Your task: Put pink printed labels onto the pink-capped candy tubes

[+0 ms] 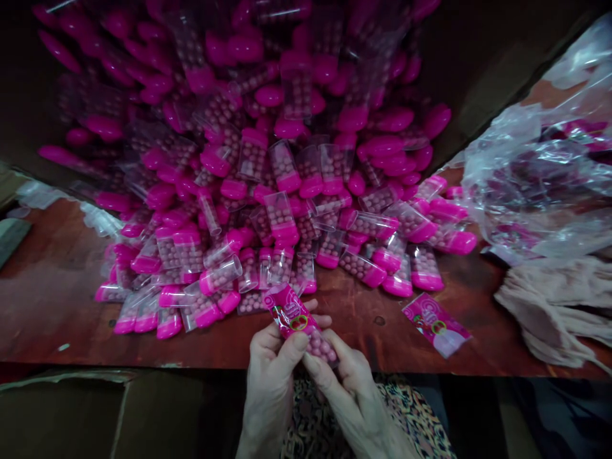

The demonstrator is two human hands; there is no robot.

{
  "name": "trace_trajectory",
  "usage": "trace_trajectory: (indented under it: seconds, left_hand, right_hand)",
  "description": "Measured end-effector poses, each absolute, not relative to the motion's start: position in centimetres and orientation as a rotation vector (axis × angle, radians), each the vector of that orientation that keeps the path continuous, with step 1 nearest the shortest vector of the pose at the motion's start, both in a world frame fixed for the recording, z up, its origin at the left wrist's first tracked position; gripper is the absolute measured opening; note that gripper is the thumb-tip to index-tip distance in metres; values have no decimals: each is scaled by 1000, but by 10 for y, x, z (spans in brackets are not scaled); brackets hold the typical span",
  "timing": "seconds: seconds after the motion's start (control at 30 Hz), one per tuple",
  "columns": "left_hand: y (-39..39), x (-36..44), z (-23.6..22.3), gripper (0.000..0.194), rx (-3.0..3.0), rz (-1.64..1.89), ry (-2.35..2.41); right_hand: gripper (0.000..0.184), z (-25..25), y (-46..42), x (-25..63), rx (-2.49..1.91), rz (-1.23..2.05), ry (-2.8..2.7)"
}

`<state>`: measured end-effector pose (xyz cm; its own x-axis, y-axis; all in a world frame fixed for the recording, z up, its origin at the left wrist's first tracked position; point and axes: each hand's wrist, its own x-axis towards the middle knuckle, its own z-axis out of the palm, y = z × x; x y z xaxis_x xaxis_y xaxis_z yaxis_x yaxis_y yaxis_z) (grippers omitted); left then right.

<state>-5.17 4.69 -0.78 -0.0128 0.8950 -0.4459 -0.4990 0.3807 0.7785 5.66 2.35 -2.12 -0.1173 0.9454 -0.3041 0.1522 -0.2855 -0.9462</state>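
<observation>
Close to the table's front edge I hold a small clear container of pink balls with a shiny pink printed sleeve (289, 311) around its far part. My left hand (273, 360) is closed on its left side, thumb on the sleeve. My right hand (345, 377) grips the near end, where the pink balls (321, 347) show; several fingertips stick out behind the pack. A flat pink printed sleeve (436, 324) lies on the table to the right. Beyond my hands spreads a heap of similar pink-capped containers (280, 217) without printed sleeves.
The heap spills from a large dark box (478, 70) onto the reddish-brown table (354, 319). At right lie crumpled clear plastic bags (535, 185) with pink printed pieces and beige cloth gloves (554, 306). Below the front edge stands a cardboard box (157, 414).
</observation>
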Motion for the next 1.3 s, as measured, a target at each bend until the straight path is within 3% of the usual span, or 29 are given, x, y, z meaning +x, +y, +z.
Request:
trace_trajectory:
  seconds: [0.43, 0.77, 0.87, 1.03, 1.3]
  left_hand:
    - [47, -50, -2, 19, 357, 1259, 1122]
    - [47, -57, -6, 28, 470, 1265, 870]
    - [49, -59, -5, 37, 512, 1263, 872]
    - [49, -58, -6, 23, 532, 1336, 948]
    - [51, -47, -1, 24, 472, 1232, 957]
  right_hand:
    - [31, -18, 33, 59, -1070, 1886, -1083]
    - [28, -17, 24, 56, -1286, 1180, -1525]
    - [30, -15, 21, 55, -1301, 1102, -1575]
    - [26, -20, 23, 51, -1227, 1056, -1607]
    - [32, -31, 9, 51, -1364, 901, -1599]
